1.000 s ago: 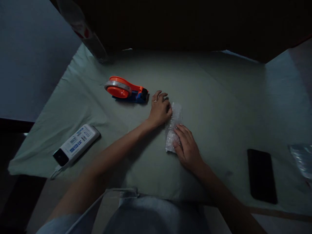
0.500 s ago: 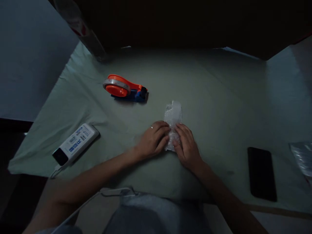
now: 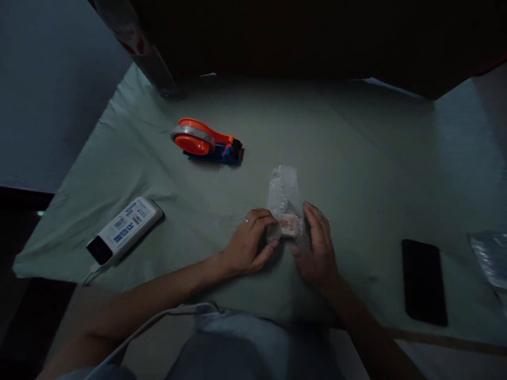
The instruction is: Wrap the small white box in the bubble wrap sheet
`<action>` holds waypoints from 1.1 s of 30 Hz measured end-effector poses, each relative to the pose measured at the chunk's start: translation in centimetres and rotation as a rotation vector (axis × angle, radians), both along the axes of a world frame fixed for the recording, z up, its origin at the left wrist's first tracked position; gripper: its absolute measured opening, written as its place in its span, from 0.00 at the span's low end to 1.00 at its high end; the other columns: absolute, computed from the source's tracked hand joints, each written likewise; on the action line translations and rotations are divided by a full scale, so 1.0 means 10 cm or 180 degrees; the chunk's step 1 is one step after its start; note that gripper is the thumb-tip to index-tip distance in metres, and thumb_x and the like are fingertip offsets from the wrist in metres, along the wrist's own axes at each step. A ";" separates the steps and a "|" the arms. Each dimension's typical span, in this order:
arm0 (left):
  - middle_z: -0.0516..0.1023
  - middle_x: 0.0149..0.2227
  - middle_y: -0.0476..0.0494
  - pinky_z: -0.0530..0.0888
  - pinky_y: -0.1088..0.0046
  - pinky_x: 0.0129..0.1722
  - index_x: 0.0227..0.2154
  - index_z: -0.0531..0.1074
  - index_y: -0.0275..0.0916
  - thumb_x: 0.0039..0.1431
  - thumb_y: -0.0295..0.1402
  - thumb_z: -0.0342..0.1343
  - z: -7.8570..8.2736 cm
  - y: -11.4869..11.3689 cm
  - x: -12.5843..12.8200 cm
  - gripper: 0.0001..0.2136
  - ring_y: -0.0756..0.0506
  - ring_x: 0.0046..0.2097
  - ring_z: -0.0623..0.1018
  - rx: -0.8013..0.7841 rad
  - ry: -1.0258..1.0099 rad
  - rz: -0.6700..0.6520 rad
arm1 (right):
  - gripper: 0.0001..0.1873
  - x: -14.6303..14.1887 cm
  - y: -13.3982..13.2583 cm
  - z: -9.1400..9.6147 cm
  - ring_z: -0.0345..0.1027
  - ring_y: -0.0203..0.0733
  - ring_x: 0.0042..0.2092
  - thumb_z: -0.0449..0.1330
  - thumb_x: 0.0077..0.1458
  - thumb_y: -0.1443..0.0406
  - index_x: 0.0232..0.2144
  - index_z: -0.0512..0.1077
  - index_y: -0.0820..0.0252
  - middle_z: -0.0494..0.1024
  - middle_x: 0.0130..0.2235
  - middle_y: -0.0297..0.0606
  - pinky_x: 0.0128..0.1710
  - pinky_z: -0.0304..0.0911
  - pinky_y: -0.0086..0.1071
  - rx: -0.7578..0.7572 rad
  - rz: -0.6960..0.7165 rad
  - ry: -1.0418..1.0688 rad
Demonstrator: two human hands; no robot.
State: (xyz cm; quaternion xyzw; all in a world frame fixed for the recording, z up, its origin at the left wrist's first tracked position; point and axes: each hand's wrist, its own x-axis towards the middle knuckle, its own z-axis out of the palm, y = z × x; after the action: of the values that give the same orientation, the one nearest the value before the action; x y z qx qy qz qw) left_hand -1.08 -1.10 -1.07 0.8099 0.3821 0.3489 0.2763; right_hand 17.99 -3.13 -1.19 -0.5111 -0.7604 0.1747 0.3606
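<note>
The head view shows both hands working on a strip of bubble wrap that lies on the cloth-covered tabletop. A small pale block with reddish print sits at the wrap's near end, between the 2 sides of the film; whether a layer covers its top face, I cannot tell.

The left hand is at the wrap's left edge, its fingers partly curled and the thumb a little apart, with a flap of film between them. The right hand is at the wrap's right edge, half curled in the same way, and also seems to have hold of the film. How firmly either grips is unclear.

The step in hand looks like managing the 2 near edges of the wrap around the block. As I judge it, the next move calls for light, even tension from both sides, keeping the block centred and the thin film free of creases.

Beyond the wrap and to its left stands an orange and blue tape dispenser; well to the wrap's right lies a black phone.
</note>
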 end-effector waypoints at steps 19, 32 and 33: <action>0.66 0.25 0.54 0.61 0.76 0.25 0.32 0.64 0.39 0.54 0.43 0.56 0.06 0.04 0.01 0.12 0.52 0.25 0.66 -0.2112 0.0203 0.1018 | 0.32 -0.15 0.12 0.01 0.64 0.52 0.49 0.62 0.52 0.60 0.57 0.58 0.58 0.62 0.51 0.52 0.41 0.71 0.45 -0.0067 -0.1177 -0.0032; 0.64 0.22 0.54 0.63 0.77 0.27 0.24 0.62 0.38 0.56 0.37 0.54 0.09 0.09 0.20 0.11 0.53 0.26 0.66 -0.2376 -0.0717 0.0980 | 0.12 -0.11 0.15 0.04 0.57 0.53 0.58 0.54 0.55 0.71 0.36 0.76 0.56 0.62 0.57 0.45 0.51 0.64 0.52 0.0057 -0.0232 -0.0233; 0.65 0.23 0.54 0.63 0.77 0.27 0.24 0.64 0.38 0.56 0.37 0.54 0.12 0.09 0.22 0.10 0.53 0.26 0.66 -0.2220 -0.0566 0.0943 | 0.11 -0.11 0.15 0.04 0.58 0.53 0.58 0.54 0.55 0.71 0.36 0.76 0.56 0.63 0.57 0.45 0.52 0.63 0.52 0.0023 -0.0230 -0.0203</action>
State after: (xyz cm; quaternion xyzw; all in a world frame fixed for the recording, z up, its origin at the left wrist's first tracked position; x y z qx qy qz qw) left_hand 1.10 -0.16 0.09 0.5700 0.5652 0.3030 0.5137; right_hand 16.93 -1.64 -0.81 -0.5422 -0.7532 0.1424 0.3441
